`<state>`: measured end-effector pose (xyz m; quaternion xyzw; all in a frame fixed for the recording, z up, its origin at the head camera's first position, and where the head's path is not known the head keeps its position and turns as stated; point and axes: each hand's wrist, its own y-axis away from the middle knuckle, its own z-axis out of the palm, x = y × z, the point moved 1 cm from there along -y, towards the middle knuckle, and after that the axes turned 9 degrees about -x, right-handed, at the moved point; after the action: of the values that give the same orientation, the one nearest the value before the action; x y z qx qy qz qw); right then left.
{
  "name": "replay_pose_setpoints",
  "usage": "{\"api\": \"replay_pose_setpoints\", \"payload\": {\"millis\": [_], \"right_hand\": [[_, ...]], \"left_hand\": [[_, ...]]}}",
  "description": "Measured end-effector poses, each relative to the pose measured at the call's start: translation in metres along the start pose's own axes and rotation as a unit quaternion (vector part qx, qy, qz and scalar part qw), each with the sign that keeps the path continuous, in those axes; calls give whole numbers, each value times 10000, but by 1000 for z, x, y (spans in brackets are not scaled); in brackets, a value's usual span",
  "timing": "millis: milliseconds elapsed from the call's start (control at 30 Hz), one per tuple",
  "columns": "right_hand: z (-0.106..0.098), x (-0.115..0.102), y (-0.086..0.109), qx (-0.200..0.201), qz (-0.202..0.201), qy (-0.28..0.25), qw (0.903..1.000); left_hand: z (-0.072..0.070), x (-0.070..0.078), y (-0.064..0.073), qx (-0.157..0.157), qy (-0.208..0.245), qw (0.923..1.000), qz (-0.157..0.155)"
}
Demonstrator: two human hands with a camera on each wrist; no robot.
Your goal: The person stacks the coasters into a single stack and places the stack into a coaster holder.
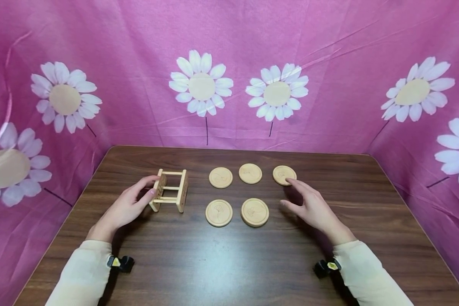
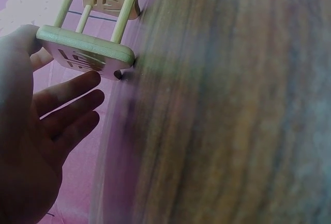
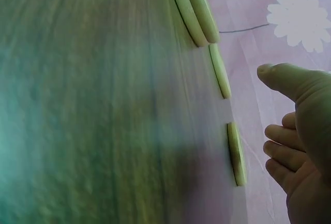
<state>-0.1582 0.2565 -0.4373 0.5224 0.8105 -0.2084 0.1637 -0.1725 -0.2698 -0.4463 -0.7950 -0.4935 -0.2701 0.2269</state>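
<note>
A small light-wood coaster holder (image 1: 182,191) with round bars between two carved end panels stands on the left of the table. My left hand (image 1: 128,206) pinches its left end panel between thumb and index finger. In the left wrist view the other fingers (image 2: 77,107) extend below the panel (image 2: 85,45). On the right, my right hand (image 1: 315,208) hovers with thumb and fingers apart, holding nothing. Its index fingertip overlaps the near edge of the far-right round wooden coaster (image 1: 283,174). In the right wrist view the thumb (image 3: 284,79) stands well away from the fingers.
Further engraved coasters lie flat in two rows: the back-left coaster (image 1: 220,177), back-middle coaster (image 1: 250,173), front-left coaster (image 1: 219,212) and a thicker front-right coaster stack (image 1: 255,212). A pink daisy-print cloth (image 1: 237,131) hangs behind the dark wood table (image 1: 168,263).
</note>
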Motion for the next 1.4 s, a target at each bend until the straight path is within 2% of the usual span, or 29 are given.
{"api": "replay_pose_setpoints", "payload": {"millis": [100, 500, 933, 1133, 1233, 1400], "right_hand": [[-2, 3, -2, -103, 143, 1, 9998], [-6, 18, -14, 84, 171, 62, 9998], [-4, 32, -27, -179, 543, -44, 9984], [-1, 38, -36, -85, 372, -54, 9993], [0, 39, -40, -156, 398, -32, 9991], [-1, 40, -45, -445, 736, -49, 9963]], "left_hand": [[0, 0, 0, -13, -3, 10000, -17], [0, 1, 0, -82, 53, 9998, -152], [2, 0, 0, -1, 50, 10000, -37], [2, -1, 0, -26, 60, 10000, -61], [2, -1, 0, -39, 68, 9999, -89], [2, -1, 0, -60, 85, 9999, -110]]}}
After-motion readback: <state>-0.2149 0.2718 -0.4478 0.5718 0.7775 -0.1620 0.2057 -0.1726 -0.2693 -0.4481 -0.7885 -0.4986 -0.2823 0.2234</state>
